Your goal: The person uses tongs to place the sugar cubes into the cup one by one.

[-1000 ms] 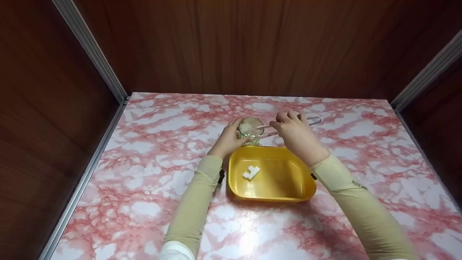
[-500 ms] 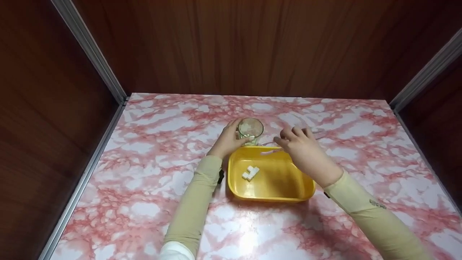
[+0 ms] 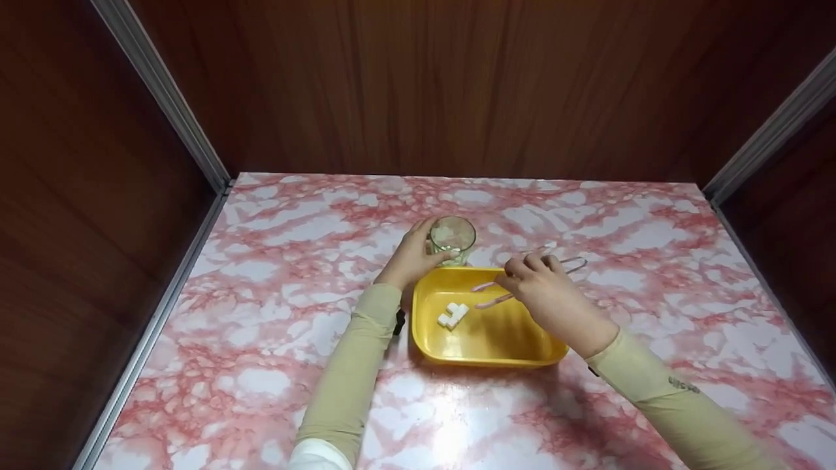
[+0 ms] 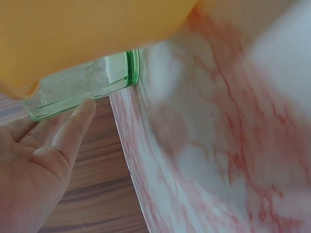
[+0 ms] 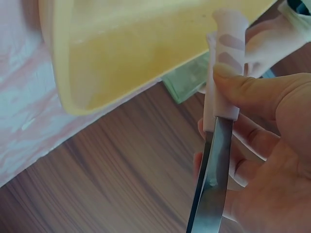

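My left hand [image 3: 413,256] holds a clear greenish glass [image 3: 455,245], thumb at the front and fingers behind its left side. Something whitish shows inside the glass. In the left wrist view the fingers lie along the glass [image 4: 82,87]. My right hand [image 3: 545,290] grips metal tongs [image 5: 214,170] with pale pink tips. Those tips hang apart over a yellow rectangular tub [image 3: 424,339], and nothing shows between them. On the tub's floor, left of the tongs, several small white cubes [image 3: 452,316] lie together.
The tub stands on a red-and-white marbled table [image 3: 274,294], just in front of the glass. Dark wood-look panels [image 3: 418,85] rise behind and at both sides, with metal strips [image 3: 166,91] at the corners.
The right hand has drawn the tongs back from the glass's mouth, toward the person, until their tips are over the tub. The left hand stays at the glass.
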`<state>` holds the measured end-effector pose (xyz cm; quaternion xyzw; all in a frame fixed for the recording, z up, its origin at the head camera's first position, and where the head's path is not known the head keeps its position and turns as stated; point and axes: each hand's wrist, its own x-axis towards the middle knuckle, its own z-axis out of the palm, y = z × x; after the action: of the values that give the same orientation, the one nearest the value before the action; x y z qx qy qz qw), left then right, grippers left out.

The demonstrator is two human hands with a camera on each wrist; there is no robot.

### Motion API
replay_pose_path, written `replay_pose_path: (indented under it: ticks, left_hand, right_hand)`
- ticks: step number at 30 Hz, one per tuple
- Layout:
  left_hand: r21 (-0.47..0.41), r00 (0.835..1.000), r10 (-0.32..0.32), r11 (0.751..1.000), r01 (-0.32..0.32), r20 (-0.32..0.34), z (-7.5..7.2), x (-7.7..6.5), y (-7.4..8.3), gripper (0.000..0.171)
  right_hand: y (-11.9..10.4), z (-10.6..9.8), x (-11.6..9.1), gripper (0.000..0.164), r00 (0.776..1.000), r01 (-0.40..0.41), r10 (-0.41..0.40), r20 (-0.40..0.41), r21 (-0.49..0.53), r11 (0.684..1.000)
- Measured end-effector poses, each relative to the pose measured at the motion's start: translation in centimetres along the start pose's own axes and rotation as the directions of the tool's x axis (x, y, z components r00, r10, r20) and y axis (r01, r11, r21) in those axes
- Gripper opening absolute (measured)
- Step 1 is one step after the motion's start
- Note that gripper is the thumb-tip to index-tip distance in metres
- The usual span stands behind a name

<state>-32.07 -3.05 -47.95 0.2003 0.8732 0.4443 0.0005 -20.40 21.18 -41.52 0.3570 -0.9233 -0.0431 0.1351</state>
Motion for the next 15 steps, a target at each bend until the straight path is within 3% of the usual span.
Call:
replay_pose_path:
  ticks: [15]
  left_hand:
    - [0.015, 1.0, -0.006, 1.0, 0.006, 0.002, 0.0, 0.0, 0.1, 0.08]
  right_hand:
    - [-0.9, 1.4, 0.5, 0.026, 1.0, 0.029, -0.028, -0.012, 0.005, 1.0]
